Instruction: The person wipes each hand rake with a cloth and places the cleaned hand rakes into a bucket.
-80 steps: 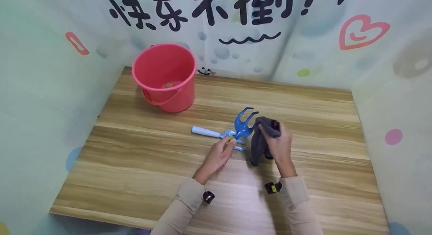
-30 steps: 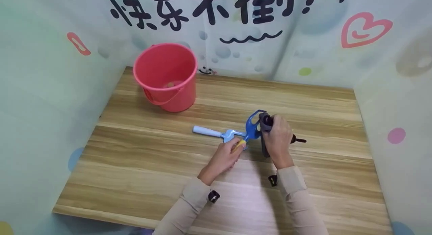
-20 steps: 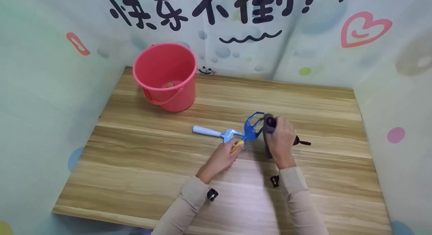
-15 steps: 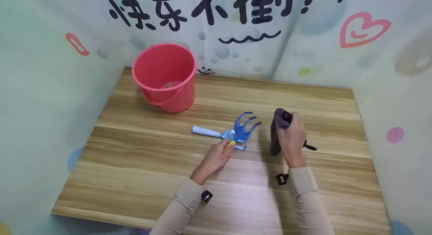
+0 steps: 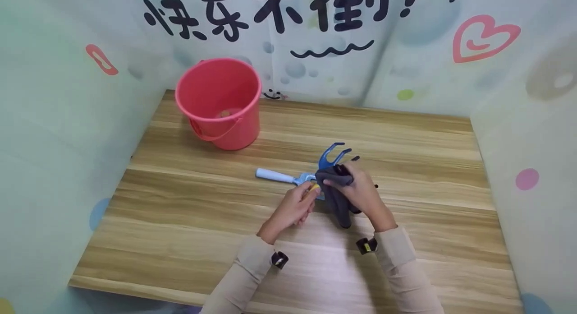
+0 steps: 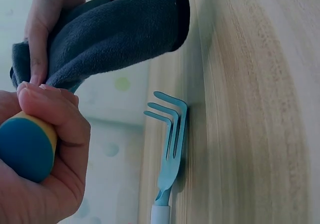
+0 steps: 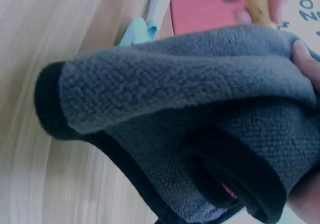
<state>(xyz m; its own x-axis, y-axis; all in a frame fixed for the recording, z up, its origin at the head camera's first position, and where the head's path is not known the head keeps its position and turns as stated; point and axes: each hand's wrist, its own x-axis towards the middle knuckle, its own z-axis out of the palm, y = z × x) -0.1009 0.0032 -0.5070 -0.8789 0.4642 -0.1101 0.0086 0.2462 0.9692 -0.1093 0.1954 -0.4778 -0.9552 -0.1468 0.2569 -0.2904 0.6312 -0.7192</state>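
My left hand (image 5: 290, 210) grips the yellow handle of a blue three-pronged hand rake (image 5: 324, 161), held above the table. In the left wrist view the handle's blue end cap (image 6: 26, 149) pokes out of the fist. My right hand (image 5: 363, 190) pinches a dark grey cloth (image 5: 336, 199) against the rake's head, close to the left fingers. The cloth hides the rake's neck and part of its head; two prongs show clearly beyond it. Under the hands, a second rake, light blue with a pale handle (image 5: 275, 175), lies on the table, partly covered by the cloth.
A red bucket (image 5: 249, 131) stands at the back left of the wooden table (image 5: 180, 223), with something small at its bottom. Printed cloth walls (image 5: 423, 75) close in the back and both sides.
Half a second ago the cloth was off to the right, apart from the blue rake. It has since come left onto the rake's head. The light blue rake and bucket stay put.
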